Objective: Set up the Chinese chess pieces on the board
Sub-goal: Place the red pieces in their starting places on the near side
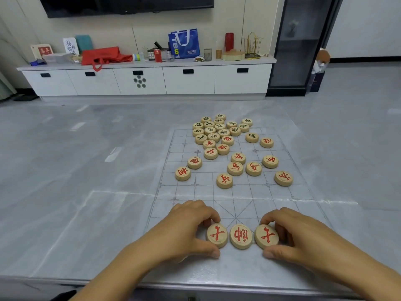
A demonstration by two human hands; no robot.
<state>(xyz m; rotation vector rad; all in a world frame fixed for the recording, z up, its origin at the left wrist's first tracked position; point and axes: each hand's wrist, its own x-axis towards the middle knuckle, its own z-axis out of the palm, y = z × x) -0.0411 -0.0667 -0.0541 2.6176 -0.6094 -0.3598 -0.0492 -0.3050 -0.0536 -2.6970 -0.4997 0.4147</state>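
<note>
A clear chess board (282,194) with grey grid lines lies on the grey table. Three red-lettered wooden pieces stand in a row on its near edge. My left hand (184,231) pinches the left red piece (217,235) between thumb and fingers. My right hand (297,237) pinches the right red piece (266,236) the same way. The middle red piece (240,236) sits between them, untouched. Several loose red pieces (235,168) are scattered over the middle of the board. A cluster of black-lettered pieces (219,127) lies at the far edge.
One red piece (183,173) lies just off the board's left edge. The table's near edge (152,287) runs below my forearms. Beyond the table stands a white cabinet (147,80) with bags, cans and jars on top.
</note>
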